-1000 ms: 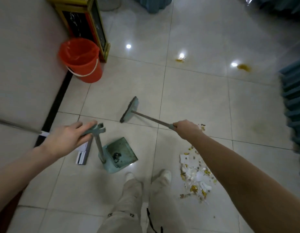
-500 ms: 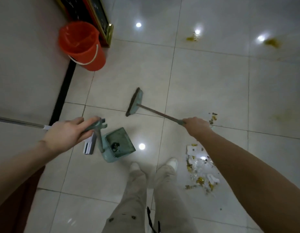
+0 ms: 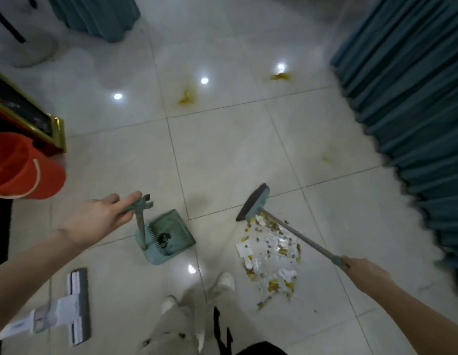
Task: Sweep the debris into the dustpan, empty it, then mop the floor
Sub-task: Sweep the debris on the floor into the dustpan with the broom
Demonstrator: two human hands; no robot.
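Left hand (image 3: 99, 221) pinching the dustpan (image 3: 169, 237) handle, right hand (image 3: 363, 270) curled round the broom (image 3: 253, 202), we judged short low strokes best, drawing debris (image 3: 271, 252) toward the dustpan.

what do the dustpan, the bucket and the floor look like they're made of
Dustpan: probably moulded plastic, matte teal and scuffed, with comb teeth along one edge.
Bucket: likely plastic, smooth orange-red with a thin pale handle.
Floor: glazed or polished tile, glossy; it mirrors lights and shows grout lines.
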